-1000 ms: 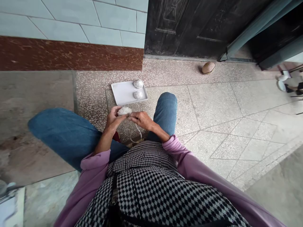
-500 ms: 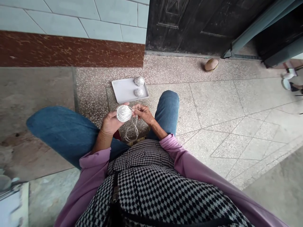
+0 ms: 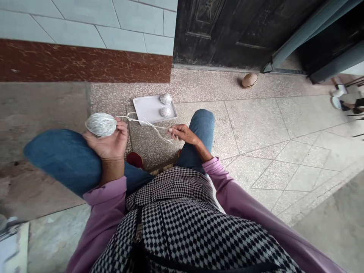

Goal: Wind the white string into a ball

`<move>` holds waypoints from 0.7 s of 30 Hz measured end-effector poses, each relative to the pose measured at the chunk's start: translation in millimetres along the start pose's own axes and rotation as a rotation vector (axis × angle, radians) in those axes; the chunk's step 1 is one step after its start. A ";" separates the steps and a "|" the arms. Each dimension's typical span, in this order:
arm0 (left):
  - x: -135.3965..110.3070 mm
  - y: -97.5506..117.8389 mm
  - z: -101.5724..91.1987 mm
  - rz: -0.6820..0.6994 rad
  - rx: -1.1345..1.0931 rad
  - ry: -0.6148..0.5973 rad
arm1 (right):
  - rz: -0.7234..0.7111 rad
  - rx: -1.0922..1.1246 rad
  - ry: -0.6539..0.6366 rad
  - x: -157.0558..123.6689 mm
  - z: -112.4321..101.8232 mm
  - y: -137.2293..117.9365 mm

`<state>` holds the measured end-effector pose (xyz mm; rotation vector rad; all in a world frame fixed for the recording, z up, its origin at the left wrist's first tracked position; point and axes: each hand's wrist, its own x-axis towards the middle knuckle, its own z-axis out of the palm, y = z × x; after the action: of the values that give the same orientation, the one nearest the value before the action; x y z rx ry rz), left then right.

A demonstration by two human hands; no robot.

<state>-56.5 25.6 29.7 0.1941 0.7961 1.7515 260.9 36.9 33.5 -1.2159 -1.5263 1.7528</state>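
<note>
The left hand (image 3: pixel 109 141) is gripping a thread ball (image 3: pixel 101 124) at its 11 o'clock, while the right hand (image 3: pixel 183 133) is pinching the strand (image 3: pixel 148 123) at its 9 o'clock.

— We see our left hand (image 3: pixel 109 142) gripping a ball of white string (image 3: pixel 101 124) above our knee.

— And our right hand (image 3: pixel 183 133) pinches the loose strand (image 3: pixel 148 123); beyond it, a white tray (image 3: pixel 146 110) holds two smaller balls (image 3: pixel 165 105).
</note>
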 end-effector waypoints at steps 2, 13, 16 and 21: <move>2.8 4.1 -2.4 0.047 0.022 0.001 | -0.032 -0.017 -0.010 -9.3 -21.3 -7.3; -3.8 1.8 1.7 -0.055 0.003 -0.043 | -0.155 0.049 0.160 50.4 -7.9 -40.3; -8.5 2.7 -0.2 -0.069 0.017 -0.062 | -0.162 0.034 0.110 76.8 24.3 -49.6; -15.2 6.4 -6.9 -0.063 -0.023 -0.048 | -0.098 -0.002 -0.015 98.4 69.4 -61.9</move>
<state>-59.9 8.2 32.4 0.1927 0.7396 1.6895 144.0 99.2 61.7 -1.1117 -1.5691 1.7010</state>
